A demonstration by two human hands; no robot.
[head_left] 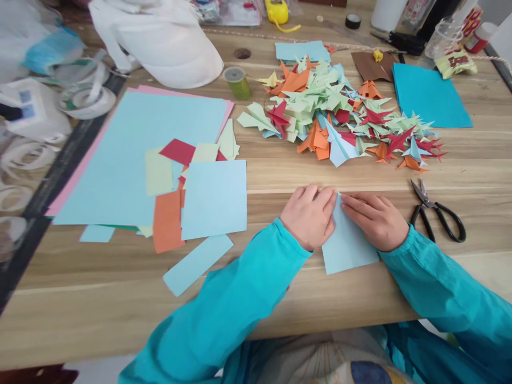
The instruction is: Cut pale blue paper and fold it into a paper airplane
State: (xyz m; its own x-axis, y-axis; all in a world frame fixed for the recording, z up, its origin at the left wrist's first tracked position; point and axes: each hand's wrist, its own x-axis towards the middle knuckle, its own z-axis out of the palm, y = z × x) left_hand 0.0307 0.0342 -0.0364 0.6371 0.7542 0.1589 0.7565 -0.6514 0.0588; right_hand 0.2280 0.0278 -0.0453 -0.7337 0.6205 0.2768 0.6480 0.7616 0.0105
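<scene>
Teal sleeves (236, 290) reach up from the near edge of the tabletop (332, 306), and between their cuffs I see a light blue sheet (348, 248) lying flat. Its visible part narrows toward the far end, where both hands meet it. Over its left side, the left hand (310, 216) bends its fingers down near the tip; the right hand (374, 218) lies on the other side, fingers close together and nearly straight. From my view the thumbs are mostly hidden, so I cannot tell how far open either grip is, or whether it pinches the paper or only presses on it.

To the right I have black-handled scissors (428, 202), blades slightly parted. Left of the hands sits a light blue square (216, 200), with an orange piece (169, 221) beside it and a light blue strip (198, 265) lying slantwise nearer me. Beyond the hands, a heap of folded paper shapes (320, 96) spreads out in green, red, orange and blue, near a bright blue square (432, 101).
</scene>
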